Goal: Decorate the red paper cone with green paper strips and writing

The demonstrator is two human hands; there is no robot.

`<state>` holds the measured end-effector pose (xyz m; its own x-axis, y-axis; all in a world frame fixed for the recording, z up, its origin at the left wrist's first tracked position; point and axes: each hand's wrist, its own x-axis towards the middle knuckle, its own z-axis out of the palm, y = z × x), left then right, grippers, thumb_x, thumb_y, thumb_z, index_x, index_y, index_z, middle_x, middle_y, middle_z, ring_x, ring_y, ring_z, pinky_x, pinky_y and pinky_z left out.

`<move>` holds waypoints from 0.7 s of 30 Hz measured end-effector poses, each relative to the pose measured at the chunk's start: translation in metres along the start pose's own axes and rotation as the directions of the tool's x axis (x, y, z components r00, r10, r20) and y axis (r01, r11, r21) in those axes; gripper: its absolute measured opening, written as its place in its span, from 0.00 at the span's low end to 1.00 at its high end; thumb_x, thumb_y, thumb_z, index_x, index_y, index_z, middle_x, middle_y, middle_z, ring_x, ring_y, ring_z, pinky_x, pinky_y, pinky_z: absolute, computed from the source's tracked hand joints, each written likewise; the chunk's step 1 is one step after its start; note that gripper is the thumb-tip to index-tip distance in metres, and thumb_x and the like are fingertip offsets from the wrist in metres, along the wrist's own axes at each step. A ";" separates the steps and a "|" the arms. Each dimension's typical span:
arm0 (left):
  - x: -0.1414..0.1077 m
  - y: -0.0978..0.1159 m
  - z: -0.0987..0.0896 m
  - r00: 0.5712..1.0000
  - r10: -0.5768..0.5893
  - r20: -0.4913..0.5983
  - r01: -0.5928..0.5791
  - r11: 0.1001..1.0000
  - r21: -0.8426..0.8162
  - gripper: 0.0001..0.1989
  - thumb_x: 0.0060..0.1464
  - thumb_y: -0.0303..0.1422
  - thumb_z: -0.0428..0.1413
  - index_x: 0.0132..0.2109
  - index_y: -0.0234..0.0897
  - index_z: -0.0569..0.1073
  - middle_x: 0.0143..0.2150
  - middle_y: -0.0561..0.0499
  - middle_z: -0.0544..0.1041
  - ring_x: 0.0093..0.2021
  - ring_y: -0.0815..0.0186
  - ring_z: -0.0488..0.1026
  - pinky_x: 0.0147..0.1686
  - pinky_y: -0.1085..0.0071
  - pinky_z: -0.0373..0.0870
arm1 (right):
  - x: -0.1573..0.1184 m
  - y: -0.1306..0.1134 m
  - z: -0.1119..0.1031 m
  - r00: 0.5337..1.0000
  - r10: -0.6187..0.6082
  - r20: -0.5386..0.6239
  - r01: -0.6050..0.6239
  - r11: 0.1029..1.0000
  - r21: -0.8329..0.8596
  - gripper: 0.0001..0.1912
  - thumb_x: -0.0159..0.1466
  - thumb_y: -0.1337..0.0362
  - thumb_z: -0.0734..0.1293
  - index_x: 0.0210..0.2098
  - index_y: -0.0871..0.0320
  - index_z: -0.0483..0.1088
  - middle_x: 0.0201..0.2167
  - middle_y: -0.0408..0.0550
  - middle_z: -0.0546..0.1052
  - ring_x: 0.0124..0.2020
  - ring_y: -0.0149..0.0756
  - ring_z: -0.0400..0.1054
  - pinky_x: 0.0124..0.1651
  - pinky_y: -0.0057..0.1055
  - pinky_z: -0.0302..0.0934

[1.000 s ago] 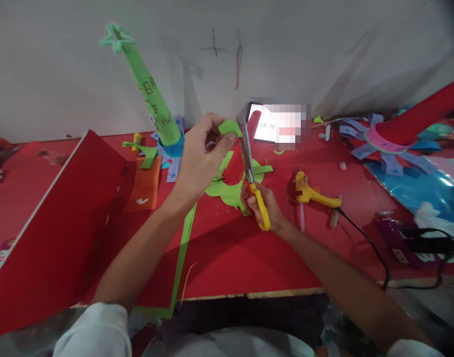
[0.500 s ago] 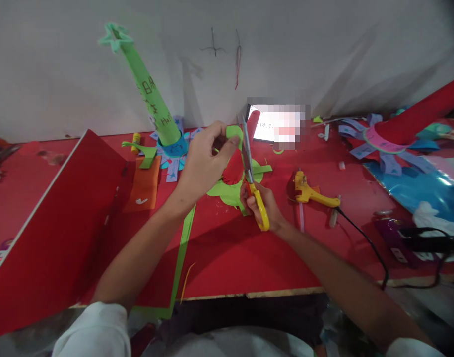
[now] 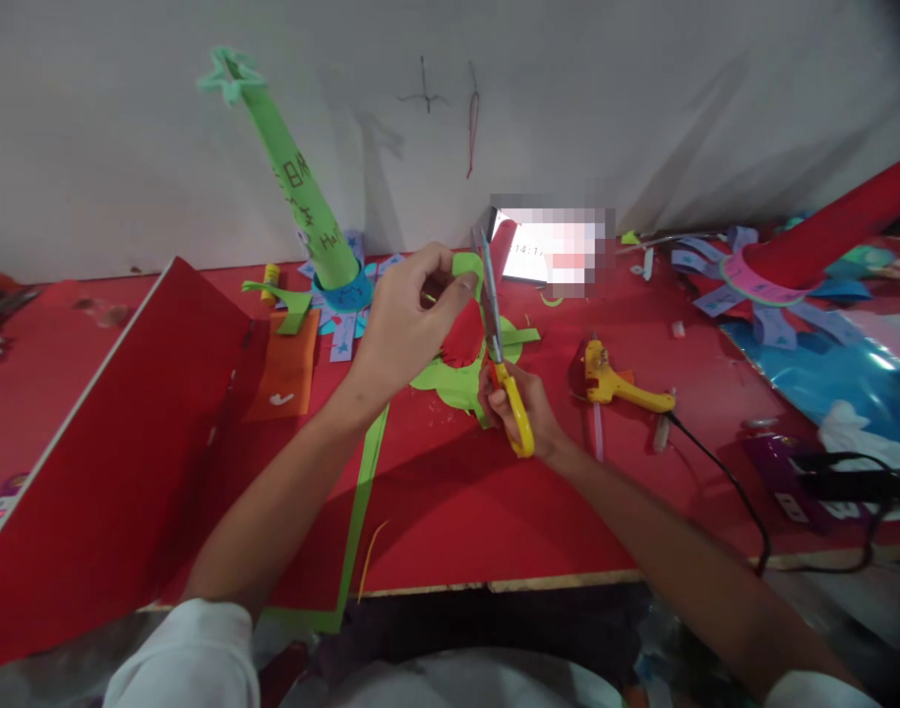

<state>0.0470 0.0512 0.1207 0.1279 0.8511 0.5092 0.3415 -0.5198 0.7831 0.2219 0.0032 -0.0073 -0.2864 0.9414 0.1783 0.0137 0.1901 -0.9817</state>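
Observation:
Between thumb and fingers, my left hand (image 3: 416, 310) pinches a small piece of green paper (image 3: 467, 264). My right hand (image 3: 519, 403) grips a pair of scissors (image 3: 519, 413) with yellow handles, its blades pointing up and away. The blades stand right at the right edge of the green piece; whether they touch it is hard to tell. Beneath both hands, green paper scraps (image 3: 460, 385) lie in a loose pile, with a red paper piece (image 3: 464, 339) showing above them. My fingers partly hide the held paper.
A yellow glue gun (image 3: 627, 385) with its cord lies to the right. A green paper tube (image 3: 302, 187) with a star top stands at the back left. A red board (image 3: 125, 462) rises at the left. A lit screen (image 3: 542, 246) leans on the wall; a red cone (image 3: 840, 236) is far right.
Almost nothing differs. Both hands, the green paper and the scissors hold nearly the same place, and the scissor blades look slightly closer together.

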 end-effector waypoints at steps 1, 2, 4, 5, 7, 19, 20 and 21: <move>0.000 0.000 0.000 1.000 0.001 -0.001 -0.001 1.000 -0.003 0.16 0.62 0.36 0.61 0.30 0.39 0.65 0.25 0.57 0.61 0.26 0.71 0.61 0.26 0.70 0.59 | 0.000 0.000 0.000 1.000 -0.008 -0.001 0.008 1.000 -0.006 0.34 0.61 0.28 0.63 0.33 0.55 0.63 0.21 0.36 0.63 0.19 0.26 0.55 0.21 0.26 0.51; 0.000 0.000 0.000 1.000 0.003 -0.002 -0.003 1.000 -0.005 0.16 0.62 0.37 0.61 0.30 0.39 0.65 0.25 0.56 0.62 0.26 0.71 0.62 0.26 0.70 0.60 | 0.000 0.000 0.000 1.000 -0.012 0.000 0.012 1.000 -0.010 0.34 0.61 0.28 0.63 0.33 0.55 0.63 0.21 0.36 0.63 0.19 0.26 0.55 0.21 0.26 0.51; 0.000 -0.001 0.000 1.000 0.008 -0.008 -0.008 1.000 -0.004 0.15 0.63 0.39 0.61 0.31 0.40 0.66 0.26 0.56 0.64 0.27 0.70 0.63 0.26 0.70 0.61 | 0.000 -0.002 0.000 1.000 -0.006 0.002 0.006 1.000 -0.008 0.34 0.61 0.28 0.63 0.33 0.55 0.63 0.20 0.36 0.63 0.18 0.26 0.55 0.21 0.27 0.51; 0.000 -0.001 0.000 1.000 0.008 -0.012 -0.008 1.000 -0.003 0.15 0.63 0.39 0.60 0.31 0.40 0.66 0.26 0.56 0.64 0.28 0.70 0.64 0.26 0.70 0.62 | 0.000 -0.002 0.000 1.000 0.001 0.002 -0.001 1.000 -0.007 0.34 0.61 0.28 0.63 0.34 0.54 0.62 0.20 0.36 0.63 0.18 0.26 0.55 0.21 0.27 0.51; -0.001 -0.002 0.000 1.000 0.005 -0.019 -0.005 1.000 -0.005 0.15 0.63 0.40 0.60 0.32 0.40 0.67 0.27 0.55 0.66 0.28 0.70 0.65 0.26 0.70 0.62 | 0.000 -0.004 0.000 1.000 0.015 0.003 -0.015 1.000 -0.010 0.34 0.61 0.28 0.63 0.34 0.54 0.62 0.19 0.36 0.63 0.17 0.26 0.56 0.21 0.27 0.51; 0.000 0.002 -0.005 1.000 0.015 -0.004 -0.015 1.000 0.004 0.13 0.65 0.43 0.59 0.35 0.41 0.71 0.26 0.55 0.68 0.27 0.69 0.67 0.29 0.69 0.65 | 0.000 0.001 -0.001 1.000 0.000 -0.002 0.000 1.000 -0.014 0.33 0.61 0.28 0.63 0.34 0.55 0.63 0.19 0.35 0.63 0.17 0.25 0.55 0.20 0.26 0.51; 0.000 0.002 -0.005 1.000 0.020 -0.001 -0.020 1.000 0.012 0.13 0.65 0.42 0.59 0.34 0.41 0.71 0.26 0.56 0.68 0.27 0.69 0.67 0.29 0.69 0.64 | 0.001 0.002 -0.001 1.000 0.002 0.004 -0.002 1.000 -0.009 0.34 0.61 0.28 0.63 0.34 0.55 0.63 0.20 0.36 0.63 0.17 0.25 0.55 0.20 0.26 0.51; 0.000 0.003 -0.006 1.000 0.025 0.002 -0.025 0.999 0.021 0.14 0.64 0.42 0.60 0.33 0.41 0.70 0.26 0.56 0.67 0.27 0.69 0.66 0.29 0.69 0.64 | 0.001 0.002 0.000 1.000 0.007 0.013 -0.007 1.000 0.000 0.34 0.61 0.27 0.62 0.35 0.55 0.63 0.21 0.37 0.64 0.18 0.25 0.55 0.20 0.26 0.51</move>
<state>0.0422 0.0498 0.1252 0.1377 0.8382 0.5277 0.3578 -0.5389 0.7626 0.2215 0.0047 -0.0096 -0.2988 0.9389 0.1708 0.0160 0.1839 -0.9828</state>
